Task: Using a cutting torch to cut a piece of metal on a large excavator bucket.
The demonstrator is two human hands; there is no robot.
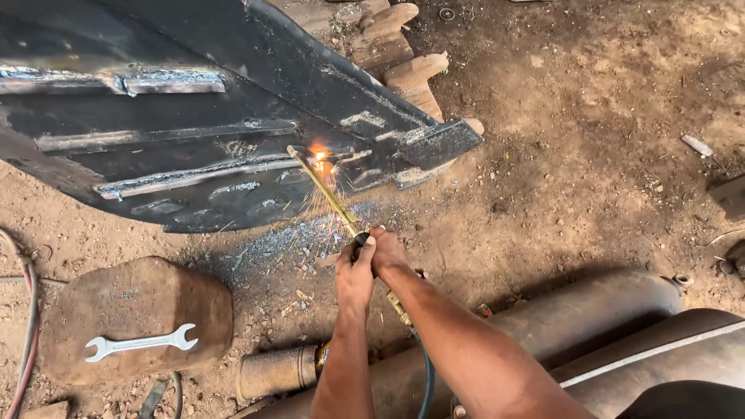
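We've got both hands on the brass cutting torch: left hand and right hand closed around its rear end, side by side and touching. Torch tip sits at the dark steel plate, flame and sparks at the contact point, grey slag scattered on the dirt below. Open-end wrench lies on a stone block to the left, gas cylinders near us on the ground.

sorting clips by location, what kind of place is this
Likely an outdoor metal repair yard: a cutting torch throws sparks on a large black steel part, gas cylinders lie on dirt, and a spanner rests on a stone.
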